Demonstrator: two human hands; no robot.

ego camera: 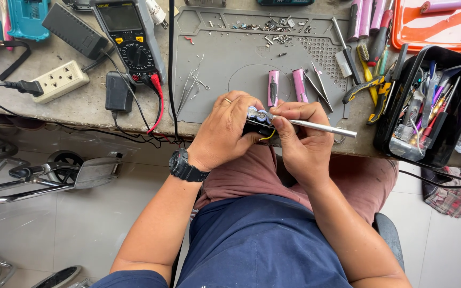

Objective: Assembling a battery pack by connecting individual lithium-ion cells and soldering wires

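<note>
My left hand grips a small battery pack of blue-capped cells with black casing and a yellow wire, held at the front edge of the bench. A ring sits on one finger and a black watch on the wrist. My right hand holds a slim silver metal tool like a pen, its tip resting on top of the pack and its handle pointing right. Both hands touch around the pack, over my lap.
A grey work mat carries two pink cylindrical cells, tweezers and metal scraps. A multimeter with leads, a power strip and an adapter lie left. A black bin of tools and pliers sit right.
</note>
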